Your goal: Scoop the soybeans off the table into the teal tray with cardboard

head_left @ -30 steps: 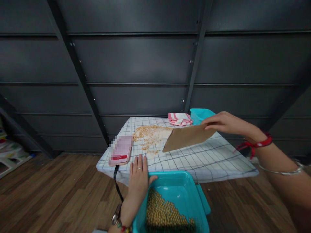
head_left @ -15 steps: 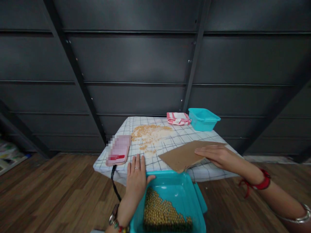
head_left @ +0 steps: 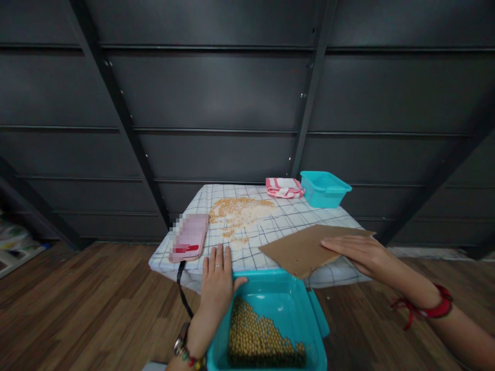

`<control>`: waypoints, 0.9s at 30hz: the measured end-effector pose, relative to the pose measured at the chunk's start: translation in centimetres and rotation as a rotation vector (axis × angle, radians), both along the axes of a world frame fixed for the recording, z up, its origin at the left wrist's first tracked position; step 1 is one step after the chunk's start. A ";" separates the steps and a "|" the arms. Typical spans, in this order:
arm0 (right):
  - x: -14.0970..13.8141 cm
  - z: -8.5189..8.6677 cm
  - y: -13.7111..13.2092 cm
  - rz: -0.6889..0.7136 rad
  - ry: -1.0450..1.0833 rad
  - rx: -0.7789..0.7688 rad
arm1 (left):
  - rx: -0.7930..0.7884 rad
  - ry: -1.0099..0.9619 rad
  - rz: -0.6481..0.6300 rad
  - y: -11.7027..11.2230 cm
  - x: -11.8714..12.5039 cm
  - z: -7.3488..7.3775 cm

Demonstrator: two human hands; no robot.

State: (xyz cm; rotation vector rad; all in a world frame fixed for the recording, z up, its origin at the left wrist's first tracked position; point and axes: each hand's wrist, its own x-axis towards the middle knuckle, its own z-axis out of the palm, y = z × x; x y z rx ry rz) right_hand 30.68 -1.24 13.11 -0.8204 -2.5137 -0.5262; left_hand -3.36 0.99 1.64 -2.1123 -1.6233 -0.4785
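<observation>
My left hand (head_left: 217, 286) lies flat with fingers stretched out over the table's front edge, its thumb at the rim of a turquoise tub (head_left: 270, 275). Round yellowish beans (head_left: 259, 335) fill the near left part of that tub. Over at the right, my right hand (head_left: 358, 252) has its fingers on top of a flat brown piece of cardboard (head_left: 301, 251) and its thumb out of sight beneath; it holds the sheet low over the table. Paler yellow beans (head_left: 228, 211) are spread beside a patch of whitish powder or grains (head_left: 255, 214) on the checked cloth (head_left: 193, 206).
A pink phone (head_left: 191, 237) with a black strap (head_left: 181, 288) lies on the table's left side. At the back are a folded red-and-white striped cloth (head_left: 284, 188) and a smaller turquoise basin (head_left: 325, 190). A dark panelled wall (head_left: 216, 98) rises behind the table.
My right hand and the cardboard have slid a little to the right. The left hand stays in place, and the beans and powder look the same.
</observation>
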 end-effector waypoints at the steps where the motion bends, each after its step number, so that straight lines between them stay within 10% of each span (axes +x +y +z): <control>1: -0.1 0.0 0.0 0.010 -0.006 -0.017 | 0.005 -0.002 0.002 0.0 0.1 0.0; 27: -0.8 0.2 4.1 -0.124 0.011 0.073 | -0.025 -0.027 0.004 0.3 -0.2 -0.3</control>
